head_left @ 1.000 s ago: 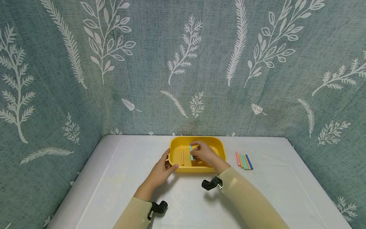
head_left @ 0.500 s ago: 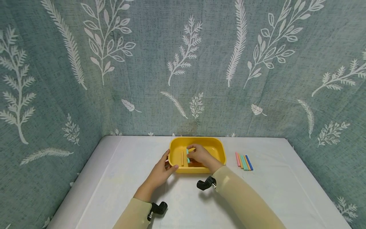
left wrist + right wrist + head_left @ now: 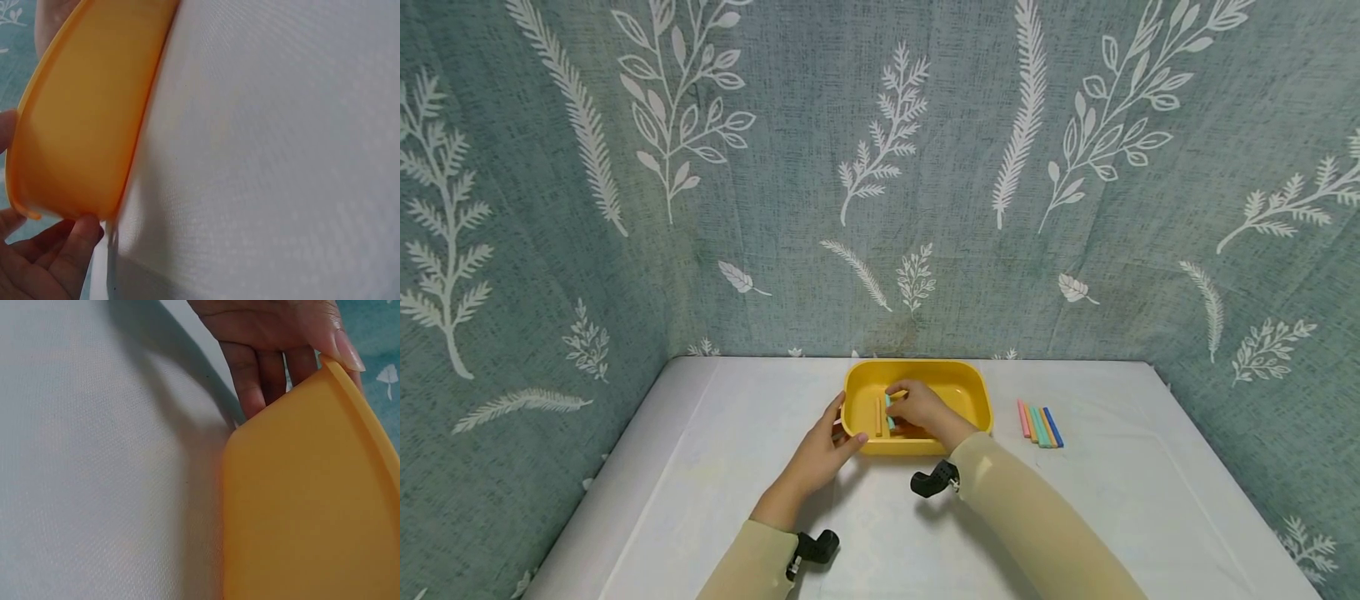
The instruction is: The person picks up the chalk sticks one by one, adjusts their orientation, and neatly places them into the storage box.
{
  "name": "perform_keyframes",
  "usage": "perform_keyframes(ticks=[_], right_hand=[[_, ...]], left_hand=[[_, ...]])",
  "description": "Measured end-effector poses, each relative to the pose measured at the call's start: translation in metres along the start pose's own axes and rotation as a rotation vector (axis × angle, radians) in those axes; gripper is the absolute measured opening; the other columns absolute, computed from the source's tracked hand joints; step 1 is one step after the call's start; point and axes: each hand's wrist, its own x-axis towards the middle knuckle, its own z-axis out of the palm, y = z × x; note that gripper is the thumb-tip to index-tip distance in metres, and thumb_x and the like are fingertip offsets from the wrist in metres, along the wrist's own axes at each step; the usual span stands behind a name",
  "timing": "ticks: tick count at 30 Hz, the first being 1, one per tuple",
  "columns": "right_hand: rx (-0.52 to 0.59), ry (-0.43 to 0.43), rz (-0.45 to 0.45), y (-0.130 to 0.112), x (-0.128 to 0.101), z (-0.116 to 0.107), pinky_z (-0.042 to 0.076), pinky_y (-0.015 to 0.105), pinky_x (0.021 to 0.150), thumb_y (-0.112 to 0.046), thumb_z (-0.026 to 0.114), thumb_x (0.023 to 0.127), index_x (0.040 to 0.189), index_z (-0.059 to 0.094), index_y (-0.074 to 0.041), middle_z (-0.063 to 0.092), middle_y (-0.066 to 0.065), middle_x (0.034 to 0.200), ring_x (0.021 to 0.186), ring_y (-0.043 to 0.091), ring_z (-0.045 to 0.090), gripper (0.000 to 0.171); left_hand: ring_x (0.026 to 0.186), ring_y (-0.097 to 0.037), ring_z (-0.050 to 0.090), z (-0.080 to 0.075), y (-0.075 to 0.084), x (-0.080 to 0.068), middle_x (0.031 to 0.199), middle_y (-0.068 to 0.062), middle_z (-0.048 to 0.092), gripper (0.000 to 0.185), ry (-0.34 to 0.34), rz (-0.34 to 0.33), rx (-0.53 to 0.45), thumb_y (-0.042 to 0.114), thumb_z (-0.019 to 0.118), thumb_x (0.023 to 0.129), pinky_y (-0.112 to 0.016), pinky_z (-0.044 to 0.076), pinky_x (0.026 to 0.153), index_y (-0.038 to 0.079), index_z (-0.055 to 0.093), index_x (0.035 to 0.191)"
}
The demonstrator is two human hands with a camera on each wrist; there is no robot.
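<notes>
A yellow tray (image 3: 958, 385) stands on the white table (image 3: 722, 467) near the back wall. My left hand (image 3: 824, 445) holds its front left corner, thumb on the rim and fingers against the outer wall; the right wrist view shows that left hand (image 3: 270, 361) on the tray (image 3: 312, 506). My right hand (image 3: 922, 407) reaches into the tray and pinches a teal stick (image 3: 889, 413) low over the floor, right beside an orange stick (image 3: 878, 416) lying there. In the left wrist view the tray wall (image 3: 81, 125) fills the left side, with fingertips (image 3: 59, 259) under its corner.
Several coloured sticks (image 3: 1040, 423) lie side by side on the table to the right of the tray. Leaf-patterned fabric walls close in the table at the back and on both sides. Bare tabletop lies in front of the tray.
My right hand has carried the teal stick leftward inside the tray until it is next to the orange stick. The left hand has kept its hold on the corner.
</notes>
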Motion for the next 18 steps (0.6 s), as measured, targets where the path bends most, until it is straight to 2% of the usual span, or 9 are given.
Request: perform_keyframes(ticks=[7,18], right_hand=[[0.009,0.005,-0.001,-0.0024,-0.0019,0.0018,0.059,0.027,0.059,-0.004,0.071,0.092,0.132,0.059,-0.002,0.062,0.013,0.093,0.067,0.018,0.061,0.042],[-0.042,0.011,-0.022,-0.0012,0.0021,0.0035,0.059,0.027,0.061,-0.006,0.072,0.091,0.13,0.06,-0.002,0.063,0.013,0.091,0.068,0.019,0.062,0.041]], left_hand=[[0.132,-0.036,0.051,0.0,-0.001,-0.0003,0.156,-0.02,0.035,0.084,-0.001,0.01,0.001,0.03,0.067,0.098,-0.045,0.047,0.106,0.015,0.015,0.162],[0.133,-0.035,0.051,-0.0003,0.0016,-0.0018,0.157,-0.019,0.035,0.084,0.0,0.011,-0.018,0.028,0.068,0.098,-0.046,0.046,0.106,0.016,0.015,0.162]])
